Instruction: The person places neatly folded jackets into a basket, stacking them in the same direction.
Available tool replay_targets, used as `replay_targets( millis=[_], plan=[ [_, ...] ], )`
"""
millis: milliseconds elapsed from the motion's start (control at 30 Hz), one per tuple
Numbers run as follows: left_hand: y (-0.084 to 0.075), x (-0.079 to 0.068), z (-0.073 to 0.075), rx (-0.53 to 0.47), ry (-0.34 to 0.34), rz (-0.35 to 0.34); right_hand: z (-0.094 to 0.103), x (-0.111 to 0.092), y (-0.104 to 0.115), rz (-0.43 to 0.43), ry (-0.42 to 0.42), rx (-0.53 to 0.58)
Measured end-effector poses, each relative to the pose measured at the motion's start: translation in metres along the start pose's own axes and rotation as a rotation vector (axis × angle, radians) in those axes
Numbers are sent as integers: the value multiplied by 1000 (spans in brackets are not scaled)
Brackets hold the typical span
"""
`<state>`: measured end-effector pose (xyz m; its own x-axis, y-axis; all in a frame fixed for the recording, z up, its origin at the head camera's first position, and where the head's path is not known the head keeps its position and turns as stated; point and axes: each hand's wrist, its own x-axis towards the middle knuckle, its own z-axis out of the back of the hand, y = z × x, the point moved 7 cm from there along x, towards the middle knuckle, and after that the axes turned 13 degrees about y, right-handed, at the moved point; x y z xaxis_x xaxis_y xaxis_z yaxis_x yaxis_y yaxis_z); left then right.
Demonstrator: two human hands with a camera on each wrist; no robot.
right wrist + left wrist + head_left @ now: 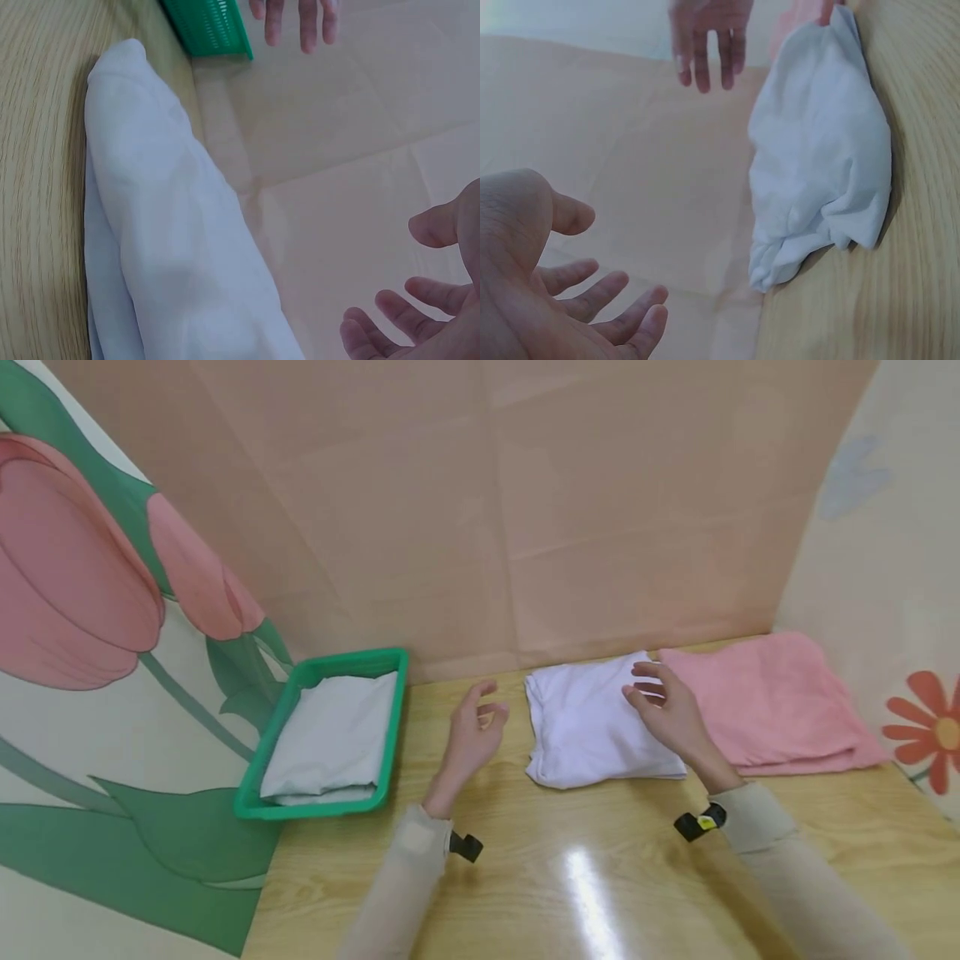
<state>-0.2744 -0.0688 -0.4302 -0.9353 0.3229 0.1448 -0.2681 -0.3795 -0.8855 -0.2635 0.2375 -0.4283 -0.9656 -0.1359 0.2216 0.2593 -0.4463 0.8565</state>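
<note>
A folded white cloth (588, 727) lies on the wooden table, a folded pink cloth (772, 710) beside it on the right. My right hand (671, 710) hovers over the white cloth's right part, fingers loosely bent and holding nothing. To the left of the white cloth, my left hand (476, 735) is raised above the table, relaxed with nothing in it. The wrist views show the fingers of both hands spread apart, away from the white cloth (821, 142). A folded pale grey cloth (330, 735) rests inside a green basket (397, 727) at the left.
The table (525, 868) meets a beige sheet (465, 527) hanging behind it. Walls with painted flowers stand on both sides, a large pink tulip (67, 568) on the left and a red flower (930, 727) on the right.
</note>
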Motion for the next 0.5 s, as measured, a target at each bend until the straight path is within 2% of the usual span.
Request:
replay_targets(
  millis=[200, 500],
  plan=[
    [9, 7, -15, -13, -8, 12, 7, 0, -24, -16, -8, -25],
    [12, 15, -36, -8, 16, 8, 19, -7, -39, -81, -13, -27]
  ],
)
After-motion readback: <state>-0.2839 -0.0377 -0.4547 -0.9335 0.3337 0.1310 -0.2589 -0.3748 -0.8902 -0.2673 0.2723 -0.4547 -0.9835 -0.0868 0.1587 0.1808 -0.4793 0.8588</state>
